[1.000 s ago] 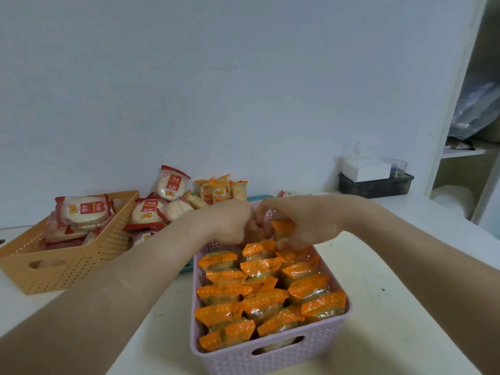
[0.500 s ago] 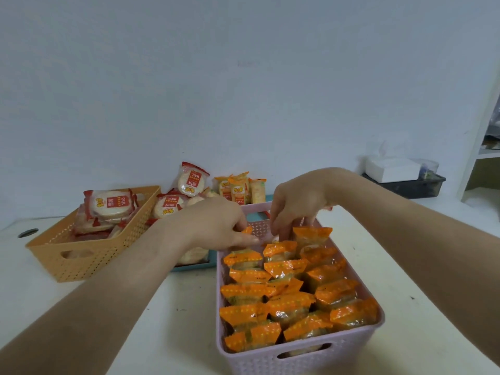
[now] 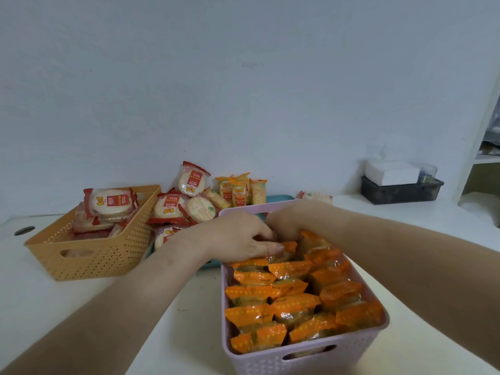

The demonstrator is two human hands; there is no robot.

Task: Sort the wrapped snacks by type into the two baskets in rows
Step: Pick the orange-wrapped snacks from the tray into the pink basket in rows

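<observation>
Notably, both hands worked the far end of the lilac basket (image 3: 305,355), which sat right of the tan basket (image 3: 89,261). Left hand (image 3: 238,239) pinched the farthest orange packet (image 3: 288,246) by its crimped edge, fingers curled. Right hand (image 3: 286,220) reached in beside it, fingertips hidden, grip unreadable. Orange rows (image 3: 292,304) stood packed tight. Risk, as judged: forcing this one in could tip neighbours, buckle a row or crush a wrapper. Red packets (image 3: 173,209) lay unsorted, far left.

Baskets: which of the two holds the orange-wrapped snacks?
The lilac basket nearest the camera, filled with rows of orange packets. The tan basket at left holds red-wrapped round crackers instead.
</observation>
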